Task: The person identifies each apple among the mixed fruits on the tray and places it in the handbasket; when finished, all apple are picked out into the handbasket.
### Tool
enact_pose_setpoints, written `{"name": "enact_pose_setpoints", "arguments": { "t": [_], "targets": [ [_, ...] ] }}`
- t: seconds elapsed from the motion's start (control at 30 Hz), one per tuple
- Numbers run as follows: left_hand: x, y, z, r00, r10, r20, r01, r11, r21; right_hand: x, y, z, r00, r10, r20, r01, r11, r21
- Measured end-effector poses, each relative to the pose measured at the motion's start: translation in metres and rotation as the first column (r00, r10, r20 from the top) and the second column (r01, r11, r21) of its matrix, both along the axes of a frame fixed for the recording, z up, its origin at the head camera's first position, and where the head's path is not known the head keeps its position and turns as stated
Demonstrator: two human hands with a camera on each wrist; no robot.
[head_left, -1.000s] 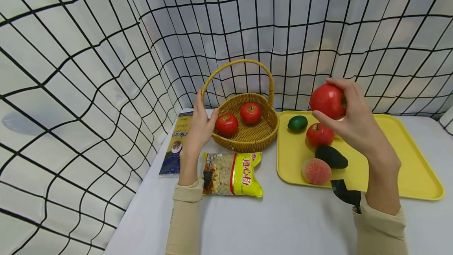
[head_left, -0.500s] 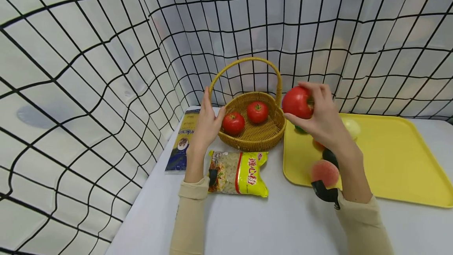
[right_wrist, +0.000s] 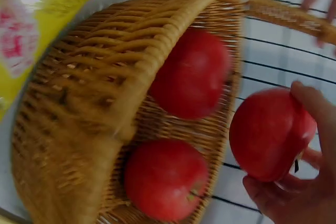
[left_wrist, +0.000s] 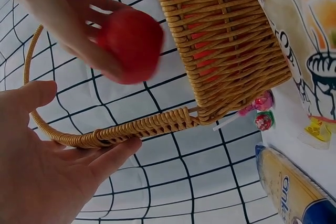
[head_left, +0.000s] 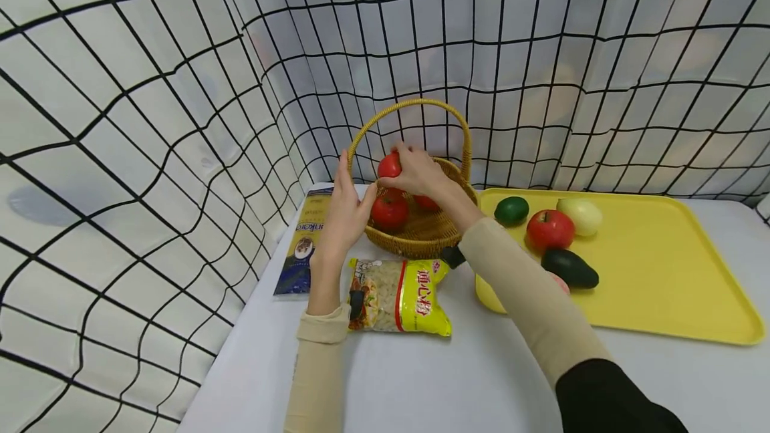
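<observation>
I am holding an apple (head_left: 389,165) in my right hand (head_left: 417,171), fingers curled round it; a second ago it was over the tray (head_left: 674,272), now it is hanging above the basket (head_left: 421,236), over the two apples (right_wrist: 190,72) already lying inside; my left hand (head_left: 344,209) is resting open against the basket's handle (left_wrist: 131,128), steadying it; so the apple is nearly home, needing only lowering and letting go.

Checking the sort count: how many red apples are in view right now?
4. One held by the right hand above the basket: held apple. Two in the basket, the second mostly hidden. One on the yellow tray: tray apple.
</observation>
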State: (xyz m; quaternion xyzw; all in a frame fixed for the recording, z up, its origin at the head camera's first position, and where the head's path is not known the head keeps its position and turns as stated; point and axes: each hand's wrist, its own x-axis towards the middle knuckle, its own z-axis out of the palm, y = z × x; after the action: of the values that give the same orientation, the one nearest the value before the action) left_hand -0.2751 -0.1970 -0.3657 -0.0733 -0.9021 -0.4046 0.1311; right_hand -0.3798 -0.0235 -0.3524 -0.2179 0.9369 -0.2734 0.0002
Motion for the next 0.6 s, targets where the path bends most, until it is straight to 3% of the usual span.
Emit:
{"name": "enact_pose_setpoints", "arguments": {
  "t": [0.13,0.27,0.6],
  "targets": [
    [0.0,0.004,-0.002,1.0,-0.017,0.015,0.017,1.0,0.004,-0.017,-0.017,-0.014,0.995,-0.089,0.045,0.085,0.993,0.081],
    [0.001,0.006,-0.001,0.999,-0.022,0.025,0.022,1.0,0.018,-0.021,-0.023,-0.02,0.986,-0.135,0.093,0.122,0.982,0.142],
    [0.002,0.0,0.003,1.0,-0.014,0.025,0.013,1.0,0.025,-0.014,-0.031,-0.021,0.991,-0.04,0.126,0.004,0.962,0.272]
  ]
}}
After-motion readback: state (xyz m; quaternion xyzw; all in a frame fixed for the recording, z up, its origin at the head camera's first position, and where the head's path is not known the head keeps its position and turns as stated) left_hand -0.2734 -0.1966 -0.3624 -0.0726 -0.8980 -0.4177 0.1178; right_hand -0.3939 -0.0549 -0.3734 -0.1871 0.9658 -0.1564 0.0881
